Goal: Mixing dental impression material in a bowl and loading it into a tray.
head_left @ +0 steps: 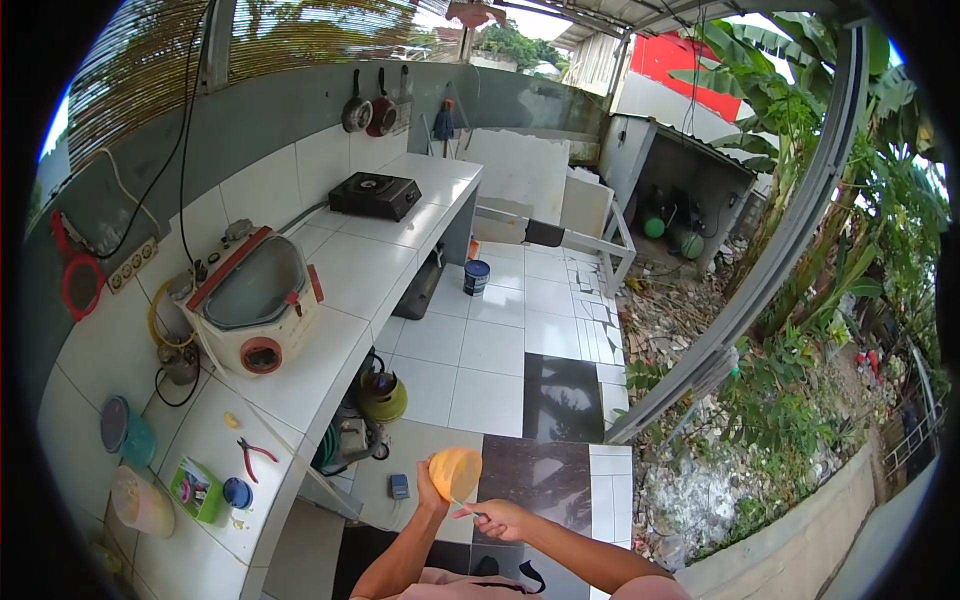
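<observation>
I have both arms in my view, and their forearms are bare. The left forearm rises from the lower edge and leans somewhat to the right; the left grip points upward, with the fingers curled inward. The right forearm comes slantwise from the lower right, and the right grip is directed to the left, its fingers bent closed. Both grips are near each other; if they touch, I cannot tell.
</observation>
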Motion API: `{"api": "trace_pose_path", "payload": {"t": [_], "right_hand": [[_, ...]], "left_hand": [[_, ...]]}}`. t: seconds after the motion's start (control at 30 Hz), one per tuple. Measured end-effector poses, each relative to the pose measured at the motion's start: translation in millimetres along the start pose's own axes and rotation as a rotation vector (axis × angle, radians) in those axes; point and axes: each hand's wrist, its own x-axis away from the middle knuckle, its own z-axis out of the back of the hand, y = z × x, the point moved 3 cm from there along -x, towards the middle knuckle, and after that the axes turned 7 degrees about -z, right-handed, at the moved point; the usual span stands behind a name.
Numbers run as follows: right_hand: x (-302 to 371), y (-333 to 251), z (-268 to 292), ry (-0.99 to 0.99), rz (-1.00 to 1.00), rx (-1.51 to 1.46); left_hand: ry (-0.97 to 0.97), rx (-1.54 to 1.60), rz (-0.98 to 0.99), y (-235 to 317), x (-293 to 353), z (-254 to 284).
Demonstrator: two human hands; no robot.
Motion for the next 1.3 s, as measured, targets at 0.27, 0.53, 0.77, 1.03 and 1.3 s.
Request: {"api": "trace_pose_path", "payload": {"t": [0.27,0.53,0.77,1.03,1.3], "right_hand": [[78,-76,-1,1.05,0.8,1.454],[152,-114,-19,0.908,0.807,1.91],[193,-146,-67,0.599,1.246,2.414],[212,-153,-32,0.739,0.53,1.949],[207,-118,-58,0.941,1.041,1.696]], "left_hand": [[-0.177,-0.142,-0.083,0,-9,-35],[-0.421,-0.17,0.325,37,3,-85],[-0.703,-0.509,0.809,40,11,-90],[-0.62,-0.443,0.332,69,31,-108],[-0.495,0.061,0.22,52,47,-110]]}}
